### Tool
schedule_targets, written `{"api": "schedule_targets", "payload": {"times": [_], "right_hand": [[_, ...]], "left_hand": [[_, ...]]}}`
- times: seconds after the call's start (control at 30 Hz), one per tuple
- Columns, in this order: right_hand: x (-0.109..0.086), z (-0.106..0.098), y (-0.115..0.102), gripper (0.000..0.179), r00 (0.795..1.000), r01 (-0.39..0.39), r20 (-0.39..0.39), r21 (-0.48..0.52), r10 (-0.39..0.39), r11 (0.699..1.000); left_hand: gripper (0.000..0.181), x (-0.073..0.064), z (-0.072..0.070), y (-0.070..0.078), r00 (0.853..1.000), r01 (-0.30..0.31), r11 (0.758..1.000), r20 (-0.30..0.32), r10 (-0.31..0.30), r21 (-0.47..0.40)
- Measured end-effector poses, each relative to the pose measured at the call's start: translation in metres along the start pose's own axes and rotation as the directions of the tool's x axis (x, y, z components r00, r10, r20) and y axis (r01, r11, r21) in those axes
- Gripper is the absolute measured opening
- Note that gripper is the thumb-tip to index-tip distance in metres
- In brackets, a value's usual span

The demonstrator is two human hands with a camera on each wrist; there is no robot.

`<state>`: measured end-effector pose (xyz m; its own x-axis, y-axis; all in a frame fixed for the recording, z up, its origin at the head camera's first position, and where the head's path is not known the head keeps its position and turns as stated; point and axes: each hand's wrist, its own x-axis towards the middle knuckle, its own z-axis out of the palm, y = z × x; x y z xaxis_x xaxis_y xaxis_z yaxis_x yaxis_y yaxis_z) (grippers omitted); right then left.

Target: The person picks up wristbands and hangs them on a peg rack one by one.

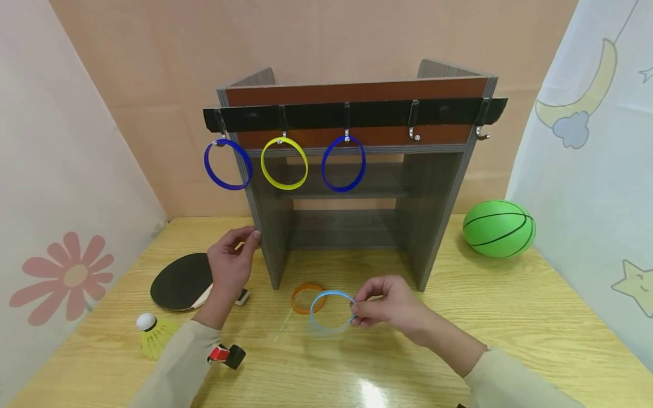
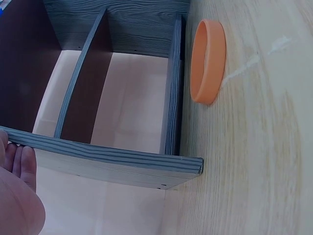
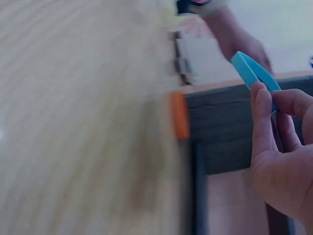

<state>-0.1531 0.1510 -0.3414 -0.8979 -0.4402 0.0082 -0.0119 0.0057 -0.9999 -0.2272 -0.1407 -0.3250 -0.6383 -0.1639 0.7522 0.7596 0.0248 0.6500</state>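
Observation:
My right hand (image 1: 385, 306) pinches a light blue silicone wristband (image 1: 334, 293) between thumb and fingers, above the table in front of the shelf. In the right wrist view the wristband (image 3: 249, 71) stands out from the fingertips. An orange wristband (image 1: 298, 309) lies on the table just behind it. My left hand (image 1: 232, 258) holds the front edge of the grey wooden shelf's left side panel (image 1: 262, 243); the left wrist view shows its fingers (image 2: 27, 166) against the panel's outer face. From hooks on the black strip (image 1: 316, 116) hang a blue wristband (image 1: 248, 164), a yellow wristband (image 1: 306, 164) and another blue wristband (image 1: 364, 164).
Two bare hooks, one hook (image 1: 414, 133) and another hook (image 1: 480, 134), are at the strip's right. A green ball (image 1: 500, 229) sits right of the shelf. On the left lie a black table tennis paddle (image 1: 178, 280) and a yellow shuttlecock (image 1: 155, 337).

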Motion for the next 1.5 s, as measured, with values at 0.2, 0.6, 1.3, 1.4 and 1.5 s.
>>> {"api": "schedule_targets", "payload": {"times": [0.2,0.6,1.3,1.4,1.5], "right_hand": [[-0.007,-0.017,-0.020,0.014,0.988,0.152,-0.045,0.092,-0.148,0.984],[-0.012,-0.038,-0.061,0.024,0.897,0.441,-0.151,0.348,-0.415,0.827],[-0.006,-0.057,-0.117,0.018,0.772,0.622,-0.280,0.521,-0.571,0.585],[-0.005,-0.057,-0.121,0.017,0.776,0.621,-0.299,0.520,-0.555,0.587],[-0.004,-0.056,-0.122,0.016,0.782,0.618,-0.328,0.517,-0.529,0.592]], "left_hand": [[0.008,-0.001,0.000,0.000,1.000,0.000,1.000,0.005,0.000,-0.016],[0.009,-0.001,-0.004,-0.017,1.000,0.001,1.000,-0.003,-0.001,-0.002],[0.008,-0.001,-0.005,-0.022,1.000,0.010,1.000,-0.013,-0.010,0.011],[0.009,-0.002,-0.005,-0.021,1.000,0.019,1.000,-0.013,-0.019,0.006],[0.009,-0.002,-0.005,-0.021,1.000,0.023,1.000,-0.013,-0.023,0.016]]}}
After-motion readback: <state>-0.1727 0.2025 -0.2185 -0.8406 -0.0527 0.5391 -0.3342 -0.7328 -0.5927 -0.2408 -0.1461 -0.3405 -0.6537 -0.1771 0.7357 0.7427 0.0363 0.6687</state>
